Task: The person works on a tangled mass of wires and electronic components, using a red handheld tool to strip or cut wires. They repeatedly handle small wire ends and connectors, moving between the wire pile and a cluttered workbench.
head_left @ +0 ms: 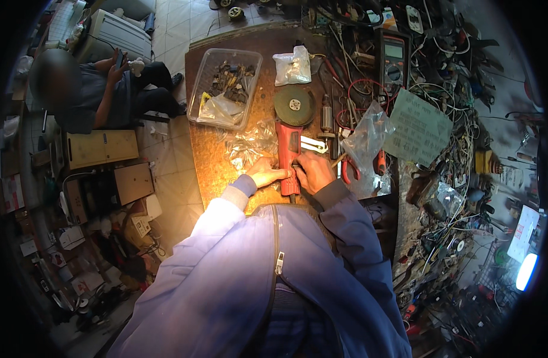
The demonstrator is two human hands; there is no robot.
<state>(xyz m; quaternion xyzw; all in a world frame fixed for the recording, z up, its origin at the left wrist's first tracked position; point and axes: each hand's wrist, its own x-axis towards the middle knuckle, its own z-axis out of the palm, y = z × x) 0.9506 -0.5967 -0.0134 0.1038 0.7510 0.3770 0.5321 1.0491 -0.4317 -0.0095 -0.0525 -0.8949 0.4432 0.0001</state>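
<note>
A red angle grinder [288, 156] lies lengthwise on the wooden bench in front of me, its dark round disc [295, 105] at the far end. My left hand [265, 173] grips the rear of the body from the left, its thumb laid across the red casing. On the opposite side, my right hand [314, 172] is closed against the casing with curled fingers. Whether those fingers also pinch a small part is hidden. Crumpled clear plastic bags [250, 143] lie just beyond my left hand. Close to my right hand are red-handled pliers [350, 170].
A clear plastic tub [193, 113] of small parts stands at the far left of the bench [211, 170], with a white packet [293, 65] beyond the disc. Right are a multimeter [394, 59], a greenish printed sheet [418, 127] and tangled wires. A seated person [101, 89] holds a phone.
</note>
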